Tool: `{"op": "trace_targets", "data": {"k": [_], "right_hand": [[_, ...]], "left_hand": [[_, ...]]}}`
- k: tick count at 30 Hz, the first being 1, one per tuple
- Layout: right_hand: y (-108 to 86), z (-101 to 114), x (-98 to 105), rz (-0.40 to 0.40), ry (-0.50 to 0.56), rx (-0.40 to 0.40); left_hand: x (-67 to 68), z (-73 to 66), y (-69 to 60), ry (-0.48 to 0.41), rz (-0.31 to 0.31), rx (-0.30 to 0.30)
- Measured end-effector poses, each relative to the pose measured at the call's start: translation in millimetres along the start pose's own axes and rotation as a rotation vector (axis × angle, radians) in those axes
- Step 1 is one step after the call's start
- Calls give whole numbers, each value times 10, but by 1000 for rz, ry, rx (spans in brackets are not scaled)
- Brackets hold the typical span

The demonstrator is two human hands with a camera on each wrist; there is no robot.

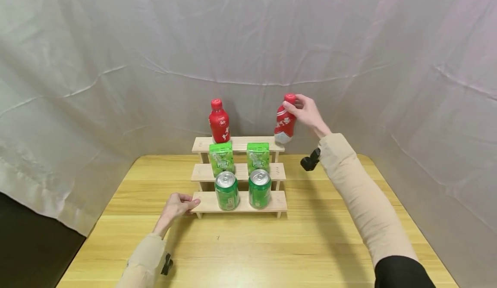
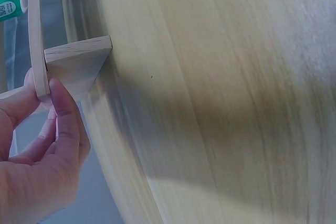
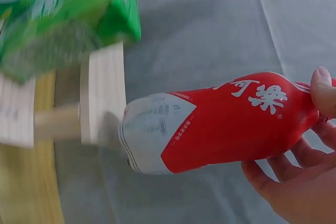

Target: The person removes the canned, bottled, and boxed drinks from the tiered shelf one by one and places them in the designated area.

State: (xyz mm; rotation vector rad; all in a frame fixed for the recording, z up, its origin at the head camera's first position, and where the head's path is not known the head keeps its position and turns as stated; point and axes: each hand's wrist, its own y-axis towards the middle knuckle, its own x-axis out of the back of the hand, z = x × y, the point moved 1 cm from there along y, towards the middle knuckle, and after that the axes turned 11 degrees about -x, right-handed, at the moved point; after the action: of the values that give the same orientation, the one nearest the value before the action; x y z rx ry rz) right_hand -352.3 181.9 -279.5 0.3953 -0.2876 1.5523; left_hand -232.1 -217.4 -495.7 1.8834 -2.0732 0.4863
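Note:
My right hand (image 1: pixel 308 112) grips a red bottle (image 1: pixel 285 122) near its cap. The bottle leans, its pale base at the right end of the top step of a three-step wooden rack (image 1: pixel 248 142); in the right wrist view the bottle (image 3: pixel 226 124) has white characters, and I cannot tell whether its base touches the wood. My left hand (image 1: pixel 177 208) pinches the left end of the bottom step, thumb on top; the left wrist view shows the board (image 2: pixel 38 40) between thumb and fingers. A second red bottle (image 1: pixel 219 124) stands upright toward the left of the top step.
Two green cartons, a left one (image 1: pixel 221 158) and a right one (image 1: pixel 258 156), stand on the middle step. Two green cans, left (image 1: pixel 227 193) and right (image 1: pixel 259 191), stand on the bottom step. A grey curtain (image 1: pixel 248 42) hangs behind the wooden table (image 1: pixel 248 249).

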Motion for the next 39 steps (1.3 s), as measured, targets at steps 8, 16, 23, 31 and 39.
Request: {"op": "trace_targets", "data": {"k": [8,16,23,31,39], "right_hand": [[-106,-449,486,-111,-38,-87],[-220,-998,761,-190,-66,-214],[-291,-1421,835,-194,-73,-299],[-337,-1770,770,-194,-84,-376],[-338,-1929,699,-186,-86,-421]], "left_hand": [[-7,6,3,10,1,9],[-2,20,7,16,-9,-4],[-8,21,7,12,-11,3],[-4,7,-6,16,-18,22],[0,15,-9,19,-18,26]]}}
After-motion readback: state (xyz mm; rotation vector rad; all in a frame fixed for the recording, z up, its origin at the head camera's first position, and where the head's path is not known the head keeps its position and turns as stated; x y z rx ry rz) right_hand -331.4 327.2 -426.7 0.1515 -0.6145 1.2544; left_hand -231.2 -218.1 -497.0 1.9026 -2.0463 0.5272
